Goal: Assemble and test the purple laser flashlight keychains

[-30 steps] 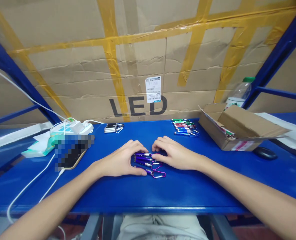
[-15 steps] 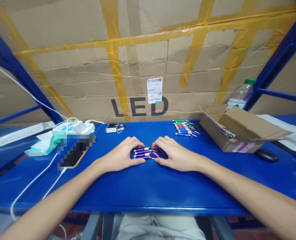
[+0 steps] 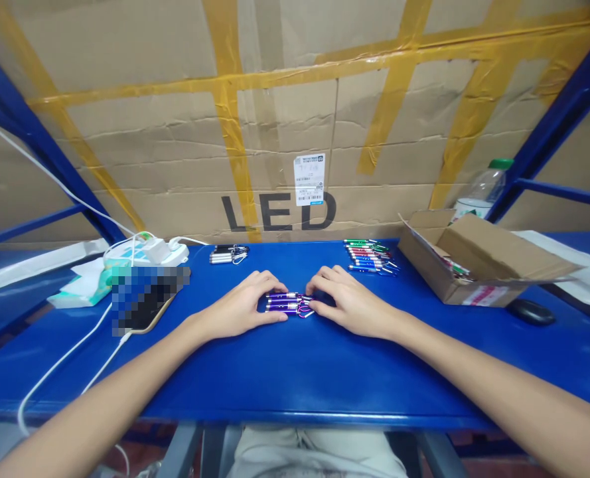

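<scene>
**Purple penlights bracketed from both ends**

Purple penlights (image 3: 281, 305) lie side by side mid-table, between the hands, on the blue tabletop (image 3: 304, 378)
Left hand (image 3: 237, 305) half curled, thumb near side, fingers far side; probably keeps the tubes parallel
Right hand (image 3: 349, 302) half curled, fingertips at the clip ends (image 3: 305, 309); likely a stop so ends line up. Can't tell if either hand is squeezing
Black and silver set (image 3: 223, 255) and green-red-blue set (image 3: 369, 255) sit well apart behind, presumably to keep colours separate
</scene>
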Available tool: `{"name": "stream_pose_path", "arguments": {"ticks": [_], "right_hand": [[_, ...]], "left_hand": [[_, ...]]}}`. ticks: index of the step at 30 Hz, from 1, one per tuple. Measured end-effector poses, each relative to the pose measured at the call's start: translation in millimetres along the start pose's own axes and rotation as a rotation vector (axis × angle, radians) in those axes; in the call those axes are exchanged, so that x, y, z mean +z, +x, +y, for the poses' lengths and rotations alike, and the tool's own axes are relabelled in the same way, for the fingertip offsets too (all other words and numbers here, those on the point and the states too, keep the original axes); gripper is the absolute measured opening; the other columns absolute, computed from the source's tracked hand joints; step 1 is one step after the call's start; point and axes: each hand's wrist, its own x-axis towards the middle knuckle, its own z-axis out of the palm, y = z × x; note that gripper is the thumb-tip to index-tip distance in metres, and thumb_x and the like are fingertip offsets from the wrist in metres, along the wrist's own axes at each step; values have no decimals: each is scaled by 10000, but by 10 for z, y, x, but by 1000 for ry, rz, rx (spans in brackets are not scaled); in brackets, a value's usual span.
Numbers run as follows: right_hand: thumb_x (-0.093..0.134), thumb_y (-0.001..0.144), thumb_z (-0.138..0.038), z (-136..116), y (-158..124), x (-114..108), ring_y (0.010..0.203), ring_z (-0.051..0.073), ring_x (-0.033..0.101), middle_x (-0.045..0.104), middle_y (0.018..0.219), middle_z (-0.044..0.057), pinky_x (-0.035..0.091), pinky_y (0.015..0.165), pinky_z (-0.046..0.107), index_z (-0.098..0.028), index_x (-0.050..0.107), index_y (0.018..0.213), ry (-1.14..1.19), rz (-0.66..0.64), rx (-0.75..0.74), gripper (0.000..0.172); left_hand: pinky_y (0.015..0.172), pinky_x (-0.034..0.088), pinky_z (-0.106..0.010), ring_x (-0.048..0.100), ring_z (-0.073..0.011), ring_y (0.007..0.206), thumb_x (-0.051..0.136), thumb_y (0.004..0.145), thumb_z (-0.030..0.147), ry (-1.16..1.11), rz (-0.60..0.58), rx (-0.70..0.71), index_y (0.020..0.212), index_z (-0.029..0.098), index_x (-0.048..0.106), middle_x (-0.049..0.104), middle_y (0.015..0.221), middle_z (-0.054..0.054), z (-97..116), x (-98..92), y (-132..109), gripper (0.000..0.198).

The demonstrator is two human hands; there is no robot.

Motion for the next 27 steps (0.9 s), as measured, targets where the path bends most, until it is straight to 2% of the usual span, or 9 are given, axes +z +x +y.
{"name": "stream_pose_path", "arguments": {"ticks": [5,11,17,24,27], "right_hand": [[583,1058,-252,12,6,8,988,266,545,641,1057,78,424,908,418,-216,639,1000,-22,4,36,88],[631,1054,-301,-25,-22,-23,1064,265,559,656,1139,66,435,968,417,-236,613,1098,97,-28,-66,81],[580,1063,-249,11,-20,10,1018,259,559,684,1097,63,447,927,406,-236,597,1079,139,-24,-74,27],[555,1086,-261,43,-8,0,997,243,573,675,1078,57,425,967,415,-229,621,1064,108,4,-100,77],[578,1076,-271,28,-6,-27,982,244,574,690,1039,50,438,936,400,-232,636,1026,123,-16,-103,86]], "left_hand": [[1079,482,-453,593,-289,1208,743,976,529,18,1,3,1327,278,664,664,1298,-80,9,4,-4,439],[1057,487,-459,594,-292,1180,731,980,536,25,5,0,1304,265,668,671,1268,-78,26,1,-4,427],[1049,492,-455,607,-286,1147,733,979,532,11,25,8,1298,269,682,682,1238,-78,32,-6,-8,417],[1048,493,-452,595,-287,1171,732,987,506,26,-1,6,1309,265,662,667,1271,-83,22,-10,-14,408],[1041,497,-452,602,-287,1158,730,983,516,21,15,11,1298,265,669,673,1253,-83,16,-7,-15,407]]}}
